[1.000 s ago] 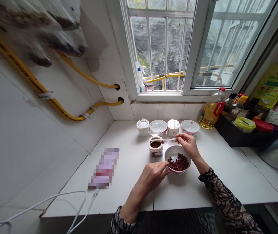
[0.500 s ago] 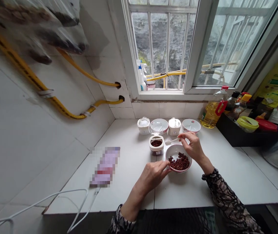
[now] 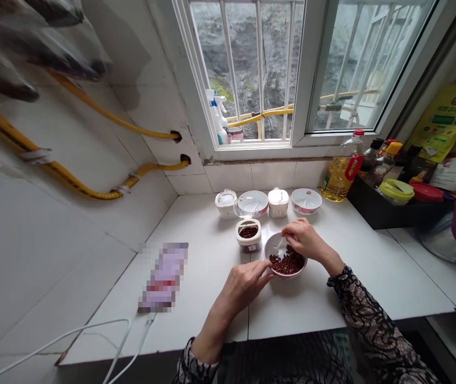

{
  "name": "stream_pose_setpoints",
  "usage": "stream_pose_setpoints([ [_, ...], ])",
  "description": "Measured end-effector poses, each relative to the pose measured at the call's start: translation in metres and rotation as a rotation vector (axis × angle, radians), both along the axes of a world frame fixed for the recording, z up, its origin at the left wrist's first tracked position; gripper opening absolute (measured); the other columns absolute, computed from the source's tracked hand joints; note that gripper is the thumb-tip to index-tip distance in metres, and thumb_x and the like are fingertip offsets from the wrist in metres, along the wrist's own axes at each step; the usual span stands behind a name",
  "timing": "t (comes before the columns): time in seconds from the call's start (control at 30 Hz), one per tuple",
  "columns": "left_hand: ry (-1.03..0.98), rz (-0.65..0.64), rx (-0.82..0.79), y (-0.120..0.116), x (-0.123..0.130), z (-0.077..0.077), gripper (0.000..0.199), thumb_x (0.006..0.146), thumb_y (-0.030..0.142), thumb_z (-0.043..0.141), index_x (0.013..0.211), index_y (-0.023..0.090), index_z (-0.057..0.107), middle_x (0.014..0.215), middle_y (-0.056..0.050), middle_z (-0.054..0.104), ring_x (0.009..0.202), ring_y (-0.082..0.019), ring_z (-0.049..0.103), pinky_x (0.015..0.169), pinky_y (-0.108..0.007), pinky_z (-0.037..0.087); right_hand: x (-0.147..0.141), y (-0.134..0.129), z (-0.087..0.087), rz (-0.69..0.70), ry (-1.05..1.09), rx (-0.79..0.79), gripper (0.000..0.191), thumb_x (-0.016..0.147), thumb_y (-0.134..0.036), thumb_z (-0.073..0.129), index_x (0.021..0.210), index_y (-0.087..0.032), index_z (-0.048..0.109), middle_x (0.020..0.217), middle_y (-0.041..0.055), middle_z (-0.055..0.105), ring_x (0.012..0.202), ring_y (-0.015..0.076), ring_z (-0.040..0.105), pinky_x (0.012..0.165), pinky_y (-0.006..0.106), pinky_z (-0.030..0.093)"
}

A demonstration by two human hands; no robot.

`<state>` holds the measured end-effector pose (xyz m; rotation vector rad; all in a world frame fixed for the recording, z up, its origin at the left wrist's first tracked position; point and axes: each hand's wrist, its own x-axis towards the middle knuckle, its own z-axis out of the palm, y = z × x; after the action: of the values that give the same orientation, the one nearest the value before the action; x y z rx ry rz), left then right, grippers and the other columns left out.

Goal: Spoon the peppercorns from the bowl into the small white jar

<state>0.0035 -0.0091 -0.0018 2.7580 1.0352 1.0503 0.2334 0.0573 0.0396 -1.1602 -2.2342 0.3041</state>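
Observation:
A white bowl with a pink rim holds a heap of small dark red-brown pieces. My left hand pinches its left rim between thumb and fingers. In my right hand is a small white spoon, its bowl end down inside the white bowl, near the pieces. Just left and behind stands an open jar with a cream rim, with similar dark pieces inside. Behind these are two lidded white jars, one at left and one at centre, and two shallow bowls, one between the jars and one at right.
An oil bottle stands near the back wall, beside a black rack of bottles and lidded tubs. At far right is a glass lid or pot with a purple handle. A blurred purple phone-like object with a white cable lies at left.
My right hand has brought the spoon from beside the open jar down into the bowl. The whole view has shifted a little. My left hand stays on the rim.

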Motion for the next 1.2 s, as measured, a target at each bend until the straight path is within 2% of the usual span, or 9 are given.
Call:
stream_pose_setpoints([
  [0.07,0.001,0.002,0.002,0.0,0.0,-0.001,0.021,0.104,0.033,0.048,0.102,0.017,0.062,0.071,-0.001,0.069,0.055,-0.013,0.065,0.051,-0.021,0.047,-0.002,-0.001,-0.001,0.013,0.027,-0.039,0.021,0.083,-0.006,0.055,0.079,-0.019,0.071,0.073,0.0025,0.075,0.067,0.0158,0.063,0.094,0.039,0.039],
  [0.23,0.014,0.006,0.003,0.001,-0.001,-0.002,0.021,0.104,0.034,0.048,0.103,0.017,0.062,0.072,-0.001,0.069,0.056,-0.012,0.065,0.052,-0.021,0.047,-0.003,0.0,0.0,-0.057,0.089,-0.105,0.024,0.079,-0.006,0.053,0.075,-0.02,0.072,0.065,-0.0008,0.072,0.063,0.0144,0.06,0.088,0.034,0.044],
  [0.37,0.012,0.004,0.016,0.001,-0.002,-0.002,0.026,0.105,0.036,0.044,0.103,0.016,0.061,0.072,-0.001,0.069,0.056,-0.013,0.065,0.052,-0.021,0.046,-0.005,-0.001,0.001,-0.06,0.084,-0.116,0.024,0.077,-0.004,0.054,0.074,-0.02,0.072,0.067,-0.0005,0.073,0.062,0.014,0.061,0.092,0.035,0.043],
  [0.5,0.027,0.004,0.004,0.001,-0.002,-0.003,0.023,0.104,0.035,0.047,0.105,0.017,0.063,0.072,-0.002,0.069,0.057,-0.013,0.065,0.052,-0.021,0.047,-0.009,-0.003,0.0,-0.035,0.098,-0.131,0.025,0.077,-0.004,0.054,0.074,-0.02,0.073,0.068,-0.0006,0.074,0.063,0.0135,0.062,0.092,0.035,0.043],
  [0.63,0.029,0.002,0.0,0.001,-0.002,-0.003,0.024,0.104,0.034,0.047,0.105,0.017,0.063,0.072,-0.002,0.069,0.056,-0.013,0.065,0.053,-0.02,0.048,-0.007,-0.002,0.0,-0.067,0.141,-0.151,0.024,0.076,-0.006,0.053,0.071,-0.019,0.072,0.061,-0.0013,0.07,0.059,0.0132,0.058,0.082,0.03,0.047],
  [0.77,0.012,-0.008,0.009,0.001,-0.002,-0.002,0.025,0.105,0.035,0.045,0.105,0.017,0.062,0.072,-0.002,0.069,0.056,-0.013,0.064,0.052,-0.021,0.047,-0.002,0.001,0.001,-0.137,0.281,-0.235,0.021,0.076,-0.012,0.052,0.073,-0.018,0.072,0.06,-0.0006,0.068,0.059,0.0142,0.06,0.062,0.025,0.045],
  [1.03,-0.012,-0.011,0.027,0.001,0.001,0.001,0.03,0.106,0.039,0.039,0.1,0.017,0.06,0.072,-0.001,0.069,0.055,-0.013,0.065,0.05,-0.021,0.045,-0.001,0.01,-0.002,-0.187,0.64,-0.471,0.013,0.069,-0.023,0.057,0.071,-0.018,0.069,0.059,-0.0001,0.066,0.059,0.0159,0.062,0.063,0.028,0.05],
  [1.1,-0.017,-0.011,0.026,0.001,0.001,0.0,0.03,0.106,0.038,0.04,0.099,0.017,0.06,0.071,-0.001,0.069,0.054,-0.013,0.065,0.05,-0.021,0.044,-0.005,0.01,-0.001,-0.178,0.701,-0.444,0.015,0.073,-0.027,0.059,0.076,-0.017,0.069,0.062,0.0013,0.068,0.062,0.0169,0.064,0.065,0.03,0.052],
  [1.2,-0.025,-0.014,0.033,0.001,0.002,0.0,0.028,0.106,0.037,0.041,0.099,0.017,0.06,0.074,-0.002,0.07,0.056,-0.013,0.065,0.05,-0.022,0.045,-0.016,0.006,0.004,-0.16,0.685,-0.259,0.02,0.083,-0.032,0.059,0.088,-0.017,0.071,0.075,0.0053,0.073,0.071,0.0199,0.068,0.071,0.033,0.054],
])
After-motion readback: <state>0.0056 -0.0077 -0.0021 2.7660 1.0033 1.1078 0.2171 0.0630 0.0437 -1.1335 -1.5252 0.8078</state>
